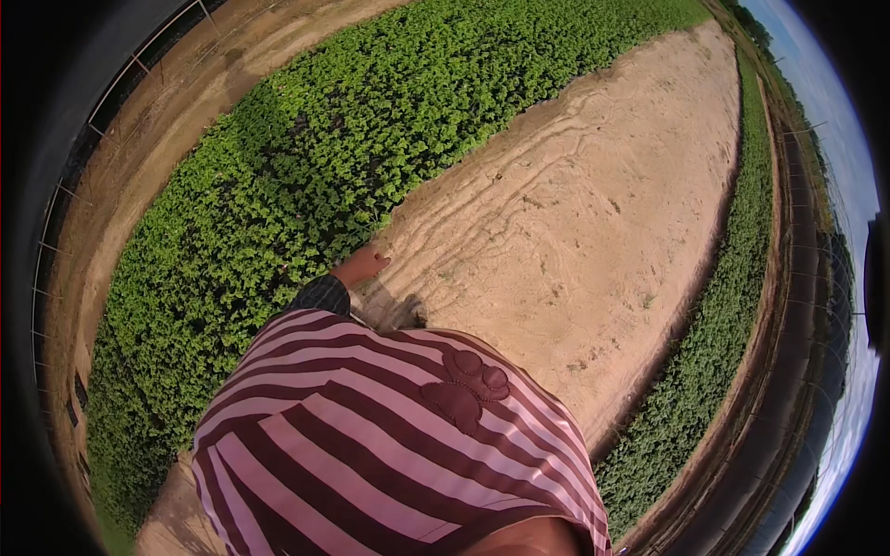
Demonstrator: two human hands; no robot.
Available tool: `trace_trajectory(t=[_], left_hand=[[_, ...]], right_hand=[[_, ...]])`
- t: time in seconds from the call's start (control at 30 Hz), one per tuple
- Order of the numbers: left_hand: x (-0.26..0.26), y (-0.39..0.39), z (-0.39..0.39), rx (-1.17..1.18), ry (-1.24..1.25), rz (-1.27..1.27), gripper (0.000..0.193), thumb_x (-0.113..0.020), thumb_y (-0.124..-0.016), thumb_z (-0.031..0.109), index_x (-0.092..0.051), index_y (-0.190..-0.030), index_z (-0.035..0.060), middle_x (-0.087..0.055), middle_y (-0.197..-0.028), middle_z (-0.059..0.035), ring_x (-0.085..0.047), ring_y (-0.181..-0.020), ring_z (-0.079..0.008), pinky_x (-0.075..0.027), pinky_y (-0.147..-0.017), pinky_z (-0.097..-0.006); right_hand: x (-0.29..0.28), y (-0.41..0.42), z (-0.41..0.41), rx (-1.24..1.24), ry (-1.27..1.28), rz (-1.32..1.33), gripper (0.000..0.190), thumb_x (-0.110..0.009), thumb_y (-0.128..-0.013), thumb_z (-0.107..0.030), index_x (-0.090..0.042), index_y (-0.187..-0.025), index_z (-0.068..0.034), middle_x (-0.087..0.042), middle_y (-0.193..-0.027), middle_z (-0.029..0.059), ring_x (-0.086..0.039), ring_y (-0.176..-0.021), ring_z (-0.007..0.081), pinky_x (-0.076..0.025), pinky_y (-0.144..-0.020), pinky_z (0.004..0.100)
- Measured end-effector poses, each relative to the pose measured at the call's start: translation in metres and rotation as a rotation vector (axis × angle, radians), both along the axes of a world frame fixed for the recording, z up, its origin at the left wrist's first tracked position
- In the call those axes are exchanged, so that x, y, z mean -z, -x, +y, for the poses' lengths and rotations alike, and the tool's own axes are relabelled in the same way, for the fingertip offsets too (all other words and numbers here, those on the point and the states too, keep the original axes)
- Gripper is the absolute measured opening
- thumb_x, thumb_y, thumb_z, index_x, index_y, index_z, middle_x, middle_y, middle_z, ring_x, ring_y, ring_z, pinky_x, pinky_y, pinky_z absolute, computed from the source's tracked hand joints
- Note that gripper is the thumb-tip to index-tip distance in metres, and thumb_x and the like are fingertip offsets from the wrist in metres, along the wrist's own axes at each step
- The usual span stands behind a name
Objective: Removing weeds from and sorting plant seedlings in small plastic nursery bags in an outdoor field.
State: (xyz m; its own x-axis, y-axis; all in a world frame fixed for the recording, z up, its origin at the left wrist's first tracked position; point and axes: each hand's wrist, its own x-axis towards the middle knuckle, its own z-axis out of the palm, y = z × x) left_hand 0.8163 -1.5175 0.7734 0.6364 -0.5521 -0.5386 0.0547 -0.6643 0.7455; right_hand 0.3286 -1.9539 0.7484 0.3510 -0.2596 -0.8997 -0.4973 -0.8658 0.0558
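One hand shows, at the end of a dark sleeve on the left side of my body: my left hand (365,264). It is beside the edge of a dense bed of green leafy plants (313,174), over the border with bare sandy soil (556,229). Its fingers look curled, but whether they hold anything cannot be told. My right hand is out of view. A pink and maroon striped garment (389,431) with a dark flower-like patch covers my body.
A second green plant strip (723,333) runs along the right, past the sandy soil. Beyond it lie a dark road-like strip (793,278) and wire fencing. At the far left, a dirt path (118,208) borders the plants, with a fence behind.
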Motion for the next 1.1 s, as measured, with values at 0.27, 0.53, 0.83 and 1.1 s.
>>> trace_trajectory(t=[0.27, 0.53, 0.83, 1.1], left_hand=[[0.084, 0.041, -0.046, 0.626, -0.386, 0.060, 0.035, -0.056, -0.087, 0.032, -0.064, -0.071, 0.0010, -0.057, -0.075, -0.0136, -0.051, -0.063, -0.0249, -0.039, -0.057, -0.0457], [0.080, 0.085, -0.052, 0.271, -0.002, 0.142, 0.039, -0.050, -0.092, 0.030, -0.055, -0.121, 0.0044, -0.055, -0.117, -0.0186, -0.054, -0.106, -0.0294, -0.042, -0.091, -0.0424], [0.073, 0.176, -0.120, -0.506, -0.180, 0.210, 0.031, -0.053, -0.084, 0.030, -0.066, -0.094, 0.0046, -0.066, -0.090, -0.0196, -0.064, -0.083, -0.0363, -0.049, -0.072, -0.0449], [0.022, 0.225, -0.118, -0.690, 0.091, 0.436, 0.023, -0.057, -0.087, 0.026, -0.064, -0.096, 0.0055, -0.066, -0.097, -0.0144, -0.063, -0.087, -0.0281, -0.050, -0.077, -0.0408]], right_hand=[[0.016, -0.212, -0.040, -0.250, -0.092, -0.043, 0.031, -0.055, -0.082, -0.031, -0.069, -0.082, -0.003, -0.067, -0.090, 0.0200, -0.065, -0.087, 0.0342, -0.051, -0.072, 0.0432], [0.045, -0.403, -0.074, -0.596, -0.222, -0.076, 0.031, -0.057, -0.081, -0.032, -0.070, -0.082, -0.004, -0.067, -0.089, 0.0198, -0.065, -0.087, 0.0345, -0.051, -0.073, 0.0431], [0.069, -0.532, -0.064, -0.779, -0.546, -0.307, 0.027, -0.059, -0.082, -0.031, -0.067, -0.080, -0.005, -0.066, -0.083, 0.0177, -0.064, -0.084, 0.0343, -0.050, -0.073, 0.0437], [0.068, -0.579, -0.044, -0.743, -0.633, -0.134, 0.028, -0.054, -0.087, -0.029, -0.062, -0.086, -0.003, -0.063, -0.084, 0.0183, -0.062, -0.084, 0.0335, -0.048, -0.072, 0.0407]])
